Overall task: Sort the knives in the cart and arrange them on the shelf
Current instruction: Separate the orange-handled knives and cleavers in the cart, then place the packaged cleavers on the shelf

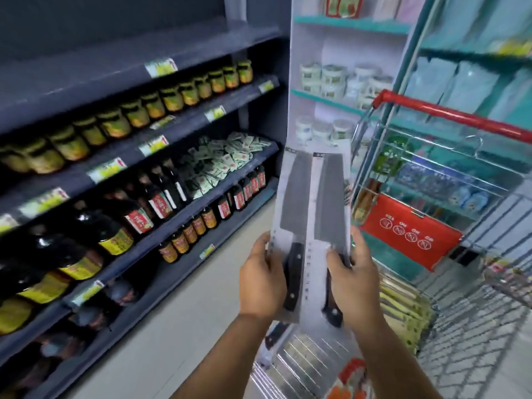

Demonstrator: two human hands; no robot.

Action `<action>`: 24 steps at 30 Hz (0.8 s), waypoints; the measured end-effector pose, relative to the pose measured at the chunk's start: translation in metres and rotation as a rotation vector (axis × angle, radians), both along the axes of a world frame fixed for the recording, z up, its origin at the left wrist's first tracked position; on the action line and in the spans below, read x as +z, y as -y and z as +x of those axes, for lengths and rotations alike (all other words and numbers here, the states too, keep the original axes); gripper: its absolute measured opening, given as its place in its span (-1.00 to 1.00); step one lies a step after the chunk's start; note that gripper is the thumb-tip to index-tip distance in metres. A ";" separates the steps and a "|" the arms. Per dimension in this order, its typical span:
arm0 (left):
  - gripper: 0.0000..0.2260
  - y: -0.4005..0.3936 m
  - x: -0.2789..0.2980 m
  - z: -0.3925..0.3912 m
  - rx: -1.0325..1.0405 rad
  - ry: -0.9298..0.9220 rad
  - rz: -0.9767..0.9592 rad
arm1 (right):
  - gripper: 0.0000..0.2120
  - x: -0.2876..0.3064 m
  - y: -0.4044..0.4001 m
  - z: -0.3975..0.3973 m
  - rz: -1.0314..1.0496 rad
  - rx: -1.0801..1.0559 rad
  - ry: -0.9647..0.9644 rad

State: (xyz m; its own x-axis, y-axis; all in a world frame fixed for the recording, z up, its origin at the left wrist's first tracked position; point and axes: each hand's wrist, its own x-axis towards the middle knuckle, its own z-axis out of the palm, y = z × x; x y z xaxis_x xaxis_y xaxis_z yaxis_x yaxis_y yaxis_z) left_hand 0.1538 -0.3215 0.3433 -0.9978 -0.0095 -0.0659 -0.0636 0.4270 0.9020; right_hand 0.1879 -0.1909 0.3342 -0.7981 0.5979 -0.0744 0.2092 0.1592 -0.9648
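Above the wire shopping cart with the red handle [449, 113], two cleavers on white backing cards are held upright side by side, blades up. The left hand [263, 280] curls its fingers [272, 254] round the left carded black-handled cleaver [293, 208]; the right hand [349, 283] pinches the right carded dark-handled cleaver [329, 197] at its handle. Below the fingers, more packaged knives [403, 312] lie in the cart basket. Left of the fingers stands a dark shelf unit [178, 156] crowded with sauce bottles [138, 214] and jars [115, 122]; beyond the fingertips, a white shelf [322, 96] carries small tubs.
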 end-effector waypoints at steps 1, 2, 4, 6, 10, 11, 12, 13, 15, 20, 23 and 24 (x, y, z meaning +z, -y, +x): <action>-0.67 0.010 0.010 -0.003 0.022 -0.030 0.027 | -0.44 0.010 0.009 -0.008 -0.014 0.024 -0.017; -0.64 0.021 0.020 -0.006 0.052 -0.063 0.047 | -0.44 0.019 0.020 -0.016 -0.015 0.057 -0.031; -0.61 0.047 0.034 -0.013 0.117 -0.123 0.077 | -0.44 0.035 0.043 -0.032 -0.018 0.121 -0.058; -0.59 0.078 0.045 -0.019 0.171 -0.163 0.106 | -0.42 0.049 0.071 -0.046 -0.026 0.188 -0.080; -0.59 0.157 0.063 -0.022 0.313 -0.184 0.156 | -0.44 0.073 0.146 -0.068 -0.022 0.336 -0.149; -0.60 0.179 0.068 -0.021 0.353 -0.196 0.157 | -0.45 0.080 0.169 -0.071 -0.031 0.379 -0.160; -0.59 0.203 0.072 -0.019 0.392 -0.212 0.147 | -0.45 0.086 0.192 -0.074 -0.042 0.425 -0.168; -0.58 0.229 0.077 -0.016 0.424 -0.231 0.131 | -0.46 0.091 0.217 -0.076 -0.048 0.468 -0.174; -0.57 0.282 0.087 -0.007 0.491 -0.253 0.108 | -0.47 0.100 0.270 -0.077 -0.052 0.545 -0.175; -0.61 0.419 0.109 0.027 0.685 -0.287 0.074 | -0.43 0.120 0.409 -0.070 -0.057 0.719 -0.176; -0.62 0.494 0.123 0.052 0.792 -0.298 0.050 | -0.40 0.131 0.489 -0.060 -0.066 0.817 -0.191; -0.62 0.512 0.127 0.059 0.819 -0.302 0.043 | -0.38 0.135 0.510 -0.056 -0.076 0.845 -0.198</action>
